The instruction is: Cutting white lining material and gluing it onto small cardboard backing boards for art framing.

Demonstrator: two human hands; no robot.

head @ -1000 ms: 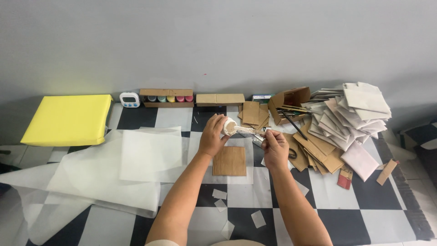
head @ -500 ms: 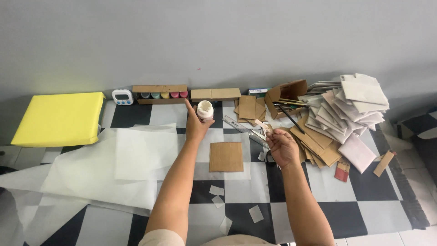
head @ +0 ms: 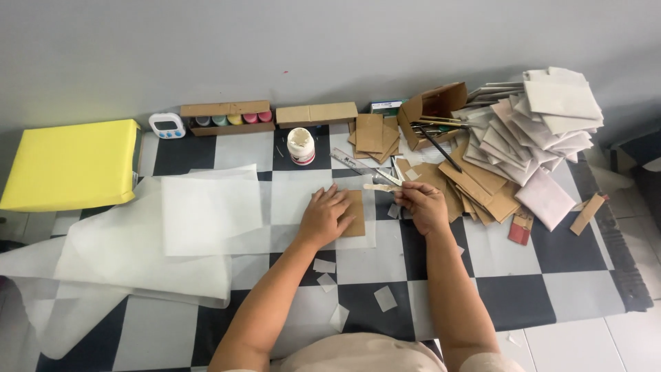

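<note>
My left hand point(head: 325, 215) lies flat with fingers spread on a brown cardboard square point(head: 354, 213) that rests on a sheet of translucent paper point(head: 289, 200). Just to its right, my right hand point(head: 421, 204) is closed around a flat wooden stick point(head: 380, 187) whose tip points left over the square's upper right corner. A small white glue jar point(head: 301, 146) stands upright on the checkered mat behind the square, apart from both hands.
A big pile of cardboard pieces and white envelopes point(head: 530, 138) fills the right side. A yellow paper stack point(head: 69, 164), a timer point(head: 167, 125), a box of paint pots point(head: 231, 118) and large translucent sheets point(head: 138, 241) lie left. Small paper scraps point(head: 323, 265) lie near me.
My left hand set the white jar down at the back of the mat, came back and now presses on the cardboard square. My right hand stayed beside it with the stick.
</note>
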